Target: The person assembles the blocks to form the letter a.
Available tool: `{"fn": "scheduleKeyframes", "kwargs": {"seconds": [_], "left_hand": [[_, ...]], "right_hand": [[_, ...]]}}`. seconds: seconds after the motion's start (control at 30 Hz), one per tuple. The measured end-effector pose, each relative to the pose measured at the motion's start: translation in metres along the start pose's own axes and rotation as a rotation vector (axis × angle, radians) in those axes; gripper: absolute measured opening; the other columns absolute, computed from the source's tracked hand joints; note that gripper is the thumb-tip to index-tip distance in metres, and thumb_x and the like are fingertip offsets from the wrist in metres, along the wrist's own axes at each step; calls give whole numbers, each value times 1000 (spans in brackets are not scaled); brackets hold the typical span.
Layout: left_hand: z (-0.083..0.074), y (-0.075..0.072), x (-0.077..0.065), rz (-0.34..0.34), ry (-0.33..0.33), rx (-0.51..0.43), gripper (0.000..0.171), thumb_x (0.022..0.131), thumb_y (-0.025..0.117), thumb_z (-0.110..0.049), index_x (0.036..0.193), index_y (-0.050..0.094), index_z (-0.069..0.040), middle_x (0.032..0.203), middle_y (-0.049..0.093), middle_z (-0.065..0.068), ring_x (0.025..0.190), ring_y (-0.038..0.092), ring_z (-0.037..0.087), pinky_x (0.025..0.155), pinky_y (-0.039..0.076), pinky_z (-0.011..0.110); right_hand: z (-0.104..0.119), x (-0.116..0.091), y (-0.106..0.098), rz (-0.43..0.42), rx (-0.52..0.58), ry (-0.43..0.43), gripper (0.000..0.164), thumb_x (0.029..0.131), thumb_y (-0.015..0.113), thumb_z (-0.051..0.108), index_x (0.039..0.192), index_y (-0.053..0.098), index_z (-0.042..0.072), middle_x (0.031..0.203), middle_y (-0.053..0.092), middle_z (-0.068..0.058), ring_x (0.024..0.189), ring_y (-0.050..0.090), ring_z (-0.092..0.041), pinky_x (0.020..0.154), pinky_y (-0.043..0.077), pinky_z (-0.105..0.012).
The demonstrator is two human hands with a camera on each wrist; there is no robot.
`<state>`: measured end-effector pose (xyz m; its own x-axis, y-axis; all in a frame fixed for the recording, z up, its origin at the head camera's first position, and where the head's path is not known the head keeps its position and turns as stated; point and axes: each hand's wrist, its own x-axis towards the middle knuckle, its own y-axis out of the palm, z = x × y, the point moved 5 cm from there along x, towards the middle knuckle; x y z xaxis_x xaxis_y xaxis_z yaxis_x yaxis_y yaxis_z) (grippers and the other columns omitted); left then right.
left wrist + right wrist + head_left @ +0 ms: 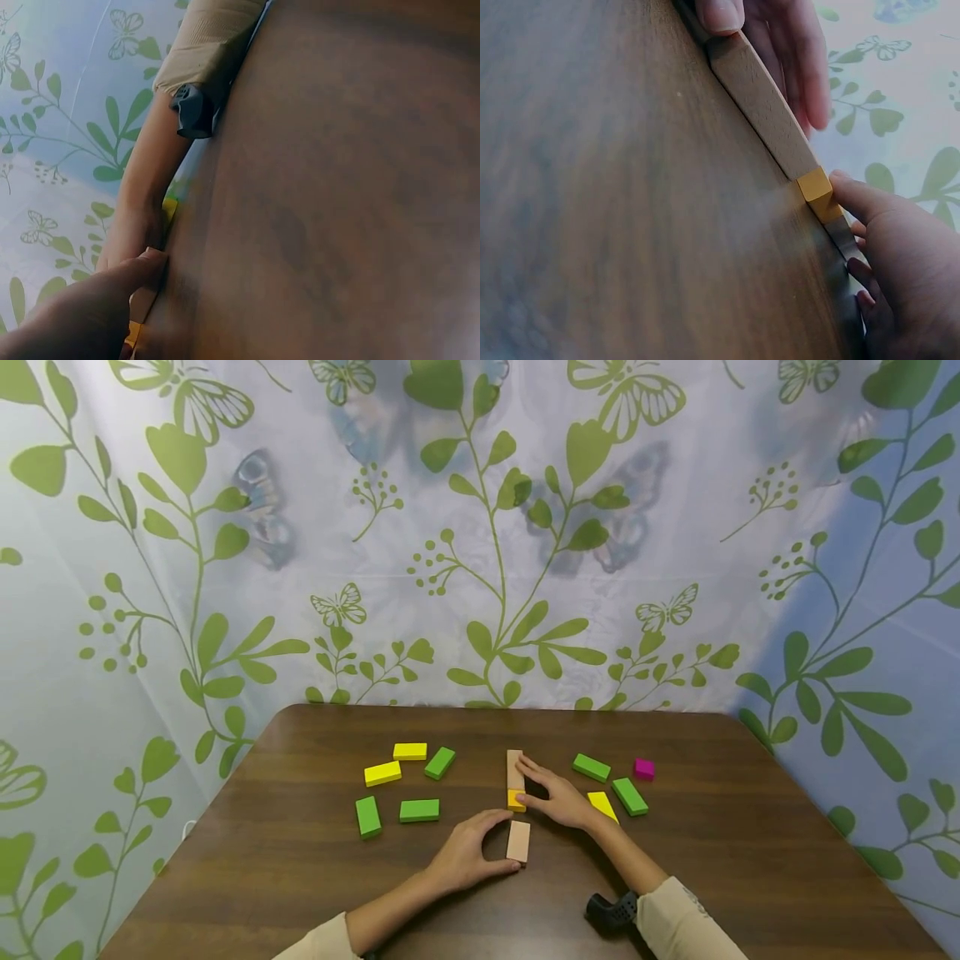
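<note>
Left hand (pixel 467 853): open in a wide C around the near plain block (pixel 518 842); thumb touches its near end, forefinger stands just off the far end, so no closed grip.
Right hand (pixel 558 797): spread along the right side of the row, thumb touching the orange block (pixel 516 802), a fingertip at the far plain block (pixel 514 768); steadying rather than clasping, I judge.
Row on the bench (pixel 720 793): far plain block and orange block lie end to end; the near plain block sits just short of them in the head view, looking slightly skewed.
Closing the gap: the step seems to be lining these up. Best to push from the near end with the thumb, low and slow, keeping the block flat.
Forefinger: should clear the gap first, or it will be pinched or hold the ends apart.
Steadying thumb: light pressure only; a hard sideways press could knock the orange block out of line.
Straightening: turn the near block true before contact, then check both long edges.
Plain blocks: two visible.
Orange: one.
Green blocks (pixel 419 811): five; three left of the row, two right.
Yellow blocks (pixel 382 773): three; two left, one right, partly behind the right forearm.
Magenta block (pixel 643 769): one, far right.
</note>
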<state>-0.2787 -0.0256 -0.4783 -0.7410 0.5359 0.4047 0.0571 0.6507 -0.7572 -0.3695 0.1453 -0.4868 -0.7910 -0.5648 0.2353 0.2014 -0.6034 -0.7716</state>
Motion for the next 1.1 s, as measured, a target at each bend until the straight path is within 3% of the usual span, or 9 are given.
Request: {"fn": "scheduleKeyframes", "kwargs": {"seconds": [0.23,0.53,1.1], "left_hand": [[1,1,4,34,-21,-32,64,78,70,-47,127,56,-7,126,56,7,117,51,22,95,42,39],[7,-3,7,-76,-112,-16,62,74,76,-41,120,61,-4,118,61,7,110,56,21,91,45,37],[11,1,16,-50,-161,35,69,73,73,-47,126,58,-6,123,57,16,111,55,29,88,46,42]], "right_hand": [[0,1,1,-6,-1,-2,68,90,56,45,144,34,10,151,22,-7,134,25,-30,101,26,-57],[-2,-2,3,1,7,16,67,90,56,45,144,34,11,151,21,-4,134,24,-30,101,26,-56],[-2,0,1,18,16,21,67,91,55,43,144,33,11,152,18,-4,135,22,-30,101,25,-58]]}}
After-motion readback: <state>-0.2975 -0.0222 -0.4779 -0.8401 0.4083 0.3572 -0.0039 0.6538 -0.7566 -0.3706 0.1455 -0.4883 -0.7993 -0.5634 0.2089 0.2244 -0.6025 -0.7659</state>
